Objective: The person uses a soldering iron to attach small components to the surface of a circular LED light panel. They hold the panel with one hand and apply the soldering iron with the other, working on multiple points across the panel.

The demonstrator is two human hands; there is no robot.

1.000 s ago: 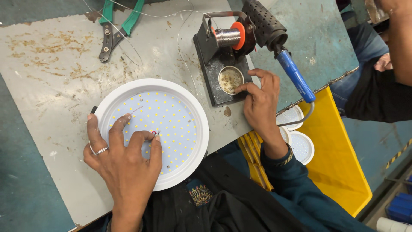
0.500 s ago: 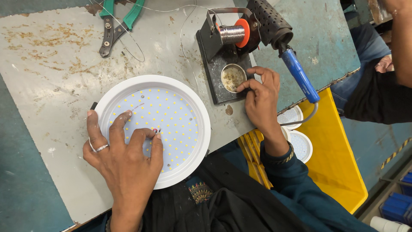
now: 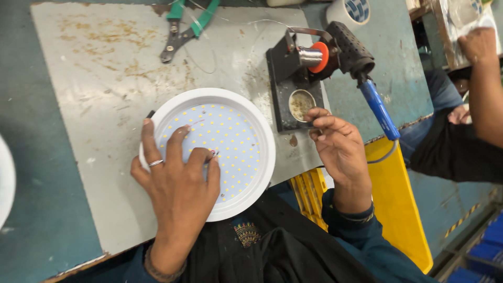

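While left hand (image 3: 178, 183) steadies flat round lamp (image 3: 246, 131), iron (image 3: 378, 109) slants rightward.

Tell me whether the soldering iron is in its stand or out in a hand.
In its stand. The soldering iron sits in the holder; neither the left hand nor the right hand grips it.
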